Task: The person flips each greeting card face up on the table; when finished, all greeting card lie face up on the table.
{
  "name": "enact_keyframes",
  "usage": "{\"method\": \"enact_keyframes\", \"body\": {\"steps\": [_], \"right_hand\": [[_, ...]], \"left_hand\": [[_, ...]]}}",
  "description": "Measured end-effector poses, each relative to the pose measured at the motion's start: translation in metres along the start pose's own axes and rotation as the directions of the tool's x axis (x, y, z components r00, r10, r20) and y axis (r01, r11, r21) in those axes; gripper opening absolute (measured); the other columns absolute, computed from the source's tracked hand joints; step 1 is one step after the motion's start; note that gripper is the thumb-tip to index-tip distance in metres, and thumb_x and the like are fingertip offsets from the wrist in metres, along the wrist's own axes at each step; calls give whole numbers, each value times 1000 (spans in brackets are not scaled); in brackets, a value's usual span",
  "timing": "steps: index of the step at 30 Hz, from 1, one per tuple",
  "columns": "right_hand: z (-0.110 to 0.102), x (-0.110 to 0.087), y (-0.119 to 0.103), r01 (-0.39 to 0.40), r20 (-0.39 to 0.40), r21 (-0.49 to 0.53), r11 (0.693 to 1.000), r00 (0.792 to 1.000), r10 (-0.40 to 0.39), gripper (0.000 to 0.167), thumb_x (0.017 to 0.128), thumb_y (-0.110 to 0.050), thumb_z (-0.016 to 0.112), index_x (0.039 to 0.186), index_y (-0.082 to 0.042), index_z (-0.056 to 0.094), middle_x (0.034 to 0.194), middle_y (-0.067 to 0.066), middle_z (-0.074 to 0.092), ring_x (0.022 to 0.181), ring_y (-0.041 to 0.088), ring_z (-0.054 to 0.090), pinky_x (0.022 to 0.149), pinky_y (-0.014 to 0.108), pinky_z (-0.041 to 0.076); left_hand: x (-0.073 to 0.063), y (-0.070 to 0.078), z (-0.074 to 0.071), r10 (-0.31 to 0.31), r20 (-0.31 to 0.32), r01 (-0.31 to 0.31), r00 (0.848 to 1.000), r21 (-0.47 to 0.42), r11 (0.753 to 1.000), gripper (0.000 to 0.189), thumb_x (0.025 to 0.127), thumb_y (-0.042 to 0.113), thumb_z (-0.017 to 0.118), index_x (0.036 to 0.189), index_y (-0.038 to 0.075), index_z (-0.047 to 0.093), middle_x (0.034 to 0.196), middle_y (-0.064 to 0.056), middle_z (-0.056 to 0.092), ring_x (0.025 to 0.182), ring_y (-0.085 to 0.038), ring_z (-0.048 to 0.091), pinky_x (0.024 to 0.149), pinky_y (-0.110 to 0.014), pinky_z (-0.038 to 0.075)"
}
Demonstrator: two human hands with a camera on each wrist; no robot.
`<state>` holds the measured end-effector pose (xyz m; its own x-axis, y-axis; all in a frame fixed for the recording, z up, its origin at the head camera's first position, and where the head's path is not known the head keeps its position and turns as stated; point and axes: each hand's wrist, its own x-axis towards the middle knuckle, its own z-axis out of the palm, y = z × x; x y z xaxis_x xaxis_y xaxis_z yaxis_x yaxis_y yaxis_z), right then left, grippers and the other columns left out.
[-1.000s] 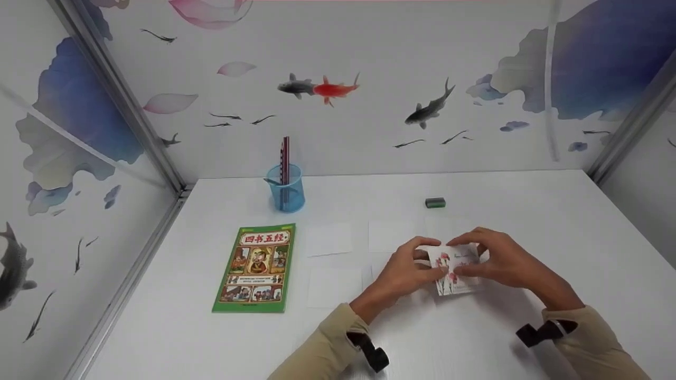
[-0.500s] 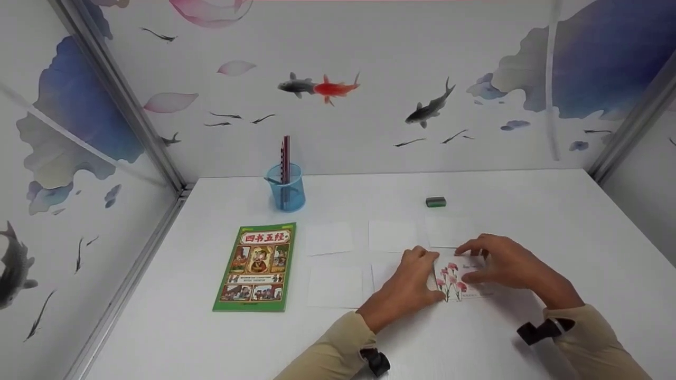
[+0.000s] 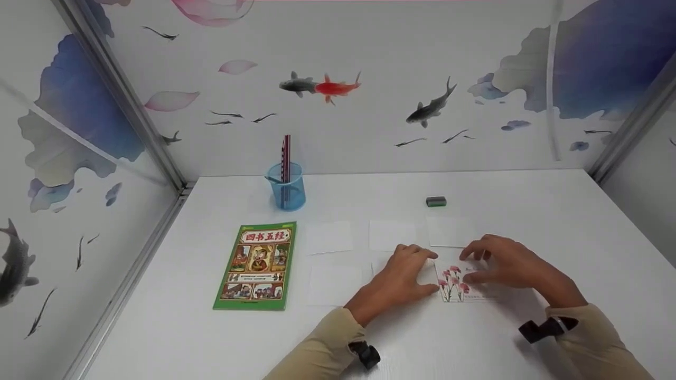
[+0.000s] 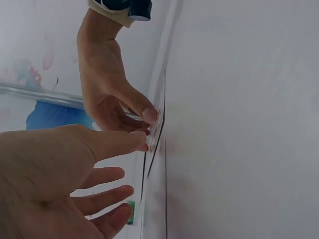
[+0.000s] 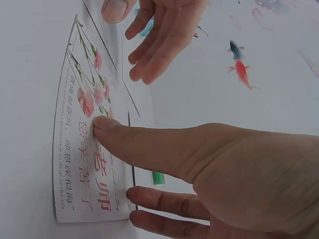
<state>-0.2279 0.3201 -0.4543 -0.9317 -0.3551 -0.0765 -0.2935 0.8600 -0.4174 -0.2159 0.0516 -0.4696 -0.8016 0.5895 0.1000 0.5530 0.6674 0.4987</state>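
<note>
A greeting card (image 3: 453, 298) with pink carnations and red Chinese lettering lies low over the white table, right of centre. My right hand (image 3: 509, 264) holds it: in the right wrist view the thumb (image 5: 110, 130) rests on the printed face, and fingers reach the card's far edge. Just off the card's left end is my left hand (image 3: 393, 282), fingers loosely spread and holding nothing. The left thumb (image 4: 122, 143) points at that end of the card. My right palm hides part of the card's right half.
Several blank white cards (image 3: 328, 237) lie in rows left of and beyond the hands. A green book (image 3: 256, 269) lies at the left. Behind stand a blue cup (image 3: 288, 195) of pencils and a small green-and-dark block (image 3: 436, 201). Printed wall panels enclose the table.
The greeting card came down from a raised, tilted pose to the table, shifting slightly toward me. My left hand let go of it and moved a little left; the right hand stayed with it.
</note>
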Motion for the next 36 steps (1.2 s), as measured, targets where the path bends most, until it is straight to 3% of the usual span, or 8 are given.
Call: {"method": "enact_keyframes", "body": {"steps": [4,9,15,19,25,30,36], "right_hand": [[0,2,-6,55,-25,54,997,998,-53,44,89,-42,90,124,-17,78,111,2,71,104,22,64,88,42,57],[10,8,-30,134,-13,143,981,991,-134,41,92,-38,88,126,-17,77,118,2,71,111,24,65,96,48,58],[30,27,-62,158,66,113,981,984,-166,60,87,-44,92,136,-16,72,130,5,68,118,26,62,100,52,56],[40,32,-76,146,87,46,988,985,-150,71,79,-50,96,137,-16,71,136,6,64,126,29,60,108,56,54],[46,32,-79,153,74,19,988,985,-154,71,77,-47,98,135,-16,72,138,7,62,129,31,58,109,57,53],[45,33,-74,150,65,39,988,986,-152,75,79,-49,97,140,-15,68,139,8,63,128,30,58,109,57,54],[39,33,-65,147,1,185,972,989,-149,52,92,-34,89,135,-14,69,126,4,71,107,20,66,90,39,58]], "left_hand": [[-12,-16,-18,13,28,-13,1000,9,1000,56,98,33,83,148,18,64,148,-1,66,138,-21,54,121,-33,45],[-34,-42,-40,12,37,-12,999,2,1000,58,97,37,84,148,17,65,150,-2,64,140,-24,52,123,-41,44],[-50,-63,-53,-10,76,8,997,34,999,68,90,46,89,148,19,65,151,0,64,145,-24,52,125,-45,42],[-52,-67,-54,-27,119,18,993,72,997,79,84,50,93,151,21,62,150,0,65,143,-23,55,123,-44,45],[-54,-67,-52,-60,136,51,989,68,996,83,81,45,96,153,22,60,145,-1,66,134,-19,59,118,-40,51],[-54,-68,-52,-11,109,11,994,-1,1000,80,80,38,98,150,22,62,138,-2,61,128,-17,57,115,-38,52],[-51,-70,-50,22,47,-20,999,-34,999,58,84,34,96,135,25,71,138,0,60,129,-18,54,114,-40,52]]}}
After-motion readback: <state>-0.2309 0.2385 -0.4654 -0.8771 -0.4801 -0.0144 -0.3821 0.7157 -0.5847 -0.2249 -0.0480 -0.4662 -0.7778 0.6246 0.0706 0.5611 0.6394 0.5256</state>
